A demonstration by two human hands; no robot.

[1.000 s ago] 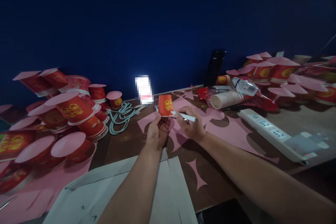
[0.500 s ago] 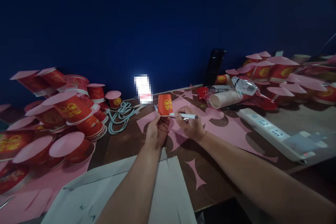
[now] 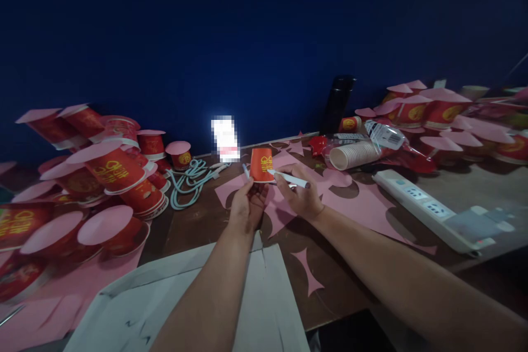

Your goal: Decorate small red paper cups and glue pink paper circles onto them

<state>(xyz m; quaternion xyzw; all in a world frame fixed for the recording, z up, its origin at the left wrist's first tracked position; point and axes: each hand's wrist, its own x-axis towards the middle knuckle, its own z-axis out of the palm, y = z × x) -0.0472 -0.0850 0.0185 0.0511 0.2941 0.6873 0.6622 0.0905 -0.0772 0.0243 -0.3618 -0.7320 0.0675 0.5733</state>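
Upside down in the middle of the view is a red paper cup [image 3: 259,162] with yellow lettering, its rim towards me. My left hand [image 3: 247,203] is closed on the cup's rim from below, and a thin bluish stick, perhaps a pen cap, shows at the cup's left side. My right hand [image 3: 303,195] grips a white marker pen [image 3: 295,179] with a dark end. Its tip points left and meets the cup's right side near the lettering. Pink paper with round cut-outs [image 3: 284,214] lies under and beside both hands.
Red cups with pink paper discs [image 3: 109,225] are heaped at left, more [image 3: 449,107] at right. A teal cable [image 3: 193,181] lies near a bright, blurred-out screen [image 3: 225,137]. To the right are a bagged cup stack [image 3: 357,155], a black bottle [image 3: 337,102] and a power strip [image 3: 421,203].
The marker tip has moved up from the cup's lower right edge onto its side by the lettering. The cup has shifted slightly right and turned a little.
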